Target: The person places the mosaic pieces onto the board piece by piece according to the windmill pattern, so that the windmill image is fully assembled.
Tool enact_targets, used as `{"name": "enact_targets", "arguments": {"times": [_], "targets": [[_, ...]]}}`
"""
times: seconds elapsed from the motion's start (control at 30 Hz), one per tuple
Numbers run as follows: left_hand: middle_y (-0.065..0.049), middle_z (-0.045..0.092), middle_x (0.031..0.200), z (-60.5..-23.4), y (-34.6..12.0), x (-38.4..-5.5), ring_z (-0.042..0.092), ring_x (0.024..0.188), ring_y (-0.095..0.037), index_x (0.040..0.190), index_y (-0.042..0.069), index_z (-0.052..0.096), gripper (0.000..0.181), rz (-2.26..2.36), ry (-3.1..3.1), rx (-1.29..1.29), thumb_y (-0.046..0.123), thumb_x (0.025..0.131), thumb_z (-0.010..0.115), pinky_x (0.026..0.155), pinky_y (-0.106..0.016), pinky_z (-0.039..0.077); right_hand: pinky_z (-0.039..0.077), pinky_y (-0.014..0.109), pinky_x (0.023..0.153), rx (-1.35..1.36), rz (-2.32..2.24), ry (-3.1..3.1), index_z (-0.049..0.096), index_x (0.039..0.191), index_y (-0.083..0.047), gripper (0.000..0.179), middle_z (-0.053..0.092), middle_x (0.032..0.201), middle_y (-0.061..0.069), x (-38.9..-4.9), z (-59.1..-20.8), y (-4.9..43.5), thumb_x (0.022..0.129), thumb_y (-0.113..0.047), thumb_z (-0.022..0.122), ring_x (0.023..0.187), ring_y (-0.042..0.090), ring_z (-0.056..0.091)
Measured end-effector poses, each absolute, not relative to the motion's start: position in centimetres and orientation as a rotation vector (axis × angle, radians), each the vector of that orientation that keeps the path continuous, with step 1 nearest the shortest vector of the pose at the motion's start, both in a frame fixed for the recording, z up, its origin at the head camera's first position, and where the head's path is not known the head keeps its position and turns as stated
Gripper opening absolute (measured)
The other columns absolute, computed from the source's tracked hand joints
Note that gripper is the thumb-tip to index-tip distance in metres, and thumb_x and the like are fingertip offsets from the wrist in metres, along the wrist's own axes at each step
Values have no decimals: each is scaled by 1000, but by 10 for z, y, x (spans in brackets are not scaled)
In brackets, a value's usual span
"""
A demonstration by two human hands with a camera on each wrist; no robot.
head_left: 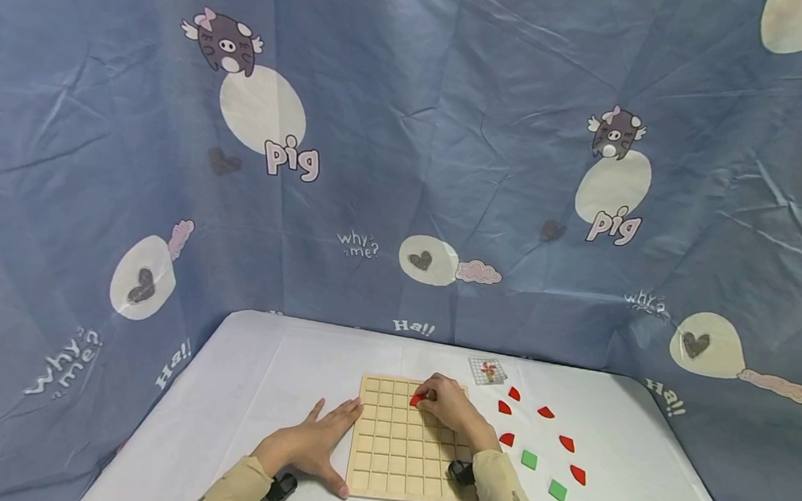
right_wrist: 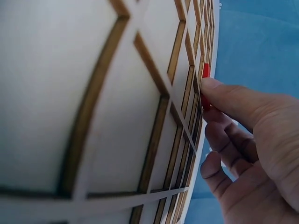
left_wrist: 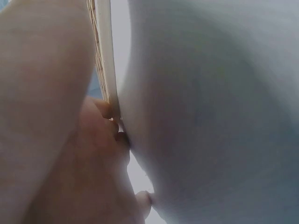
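Observation:
A wooden grid board with square recesses lies on the white table. My right hand is over its far part and pinches a red quarter-round tile between thumb and fingers. In the right wrist view, the red tile is seen edge-on, close to the grid ridges. With fingers spread, my left hand rests along the board's left side, its fingertips and thumb at the edge. The left wrist view shows the board's side right by that hand's fingers.
Right of the board lie several red tiles and two green square tiles. A small card with a gridded picture lies near the far right corner of the board. A blue printed curtain hangs around the table.

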State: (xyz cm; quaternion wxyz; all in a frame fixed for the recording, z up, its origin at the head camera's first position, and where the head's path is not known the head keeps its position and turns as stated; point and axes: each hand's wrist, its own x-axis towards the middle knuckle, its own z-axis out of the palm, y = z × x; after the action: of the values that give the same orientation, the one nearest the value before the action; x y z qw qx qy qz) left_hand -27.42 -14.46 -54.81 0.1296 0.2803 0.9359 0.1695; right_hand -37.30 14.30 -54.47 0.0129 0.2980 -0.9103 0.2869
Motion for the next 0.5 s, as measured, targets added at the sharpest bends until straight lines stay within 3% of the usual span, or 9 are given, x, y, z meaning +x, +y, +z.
{"name": "enact_targets", "arguments": {"times": [0.5], "targets": [[-12, 6, 164, -550, -144, -274, 9, 151, -29, 155, 4, 11, 139, 490, 2724, 814, 75, 53, 75, 119, -62, -1, 49, 20, 66, 971, 926, -2822, 73, 94, -10, 11, 63, 91, -2, -372, -545, 144, 84, -11, 75, 76, 5, 55]]}}
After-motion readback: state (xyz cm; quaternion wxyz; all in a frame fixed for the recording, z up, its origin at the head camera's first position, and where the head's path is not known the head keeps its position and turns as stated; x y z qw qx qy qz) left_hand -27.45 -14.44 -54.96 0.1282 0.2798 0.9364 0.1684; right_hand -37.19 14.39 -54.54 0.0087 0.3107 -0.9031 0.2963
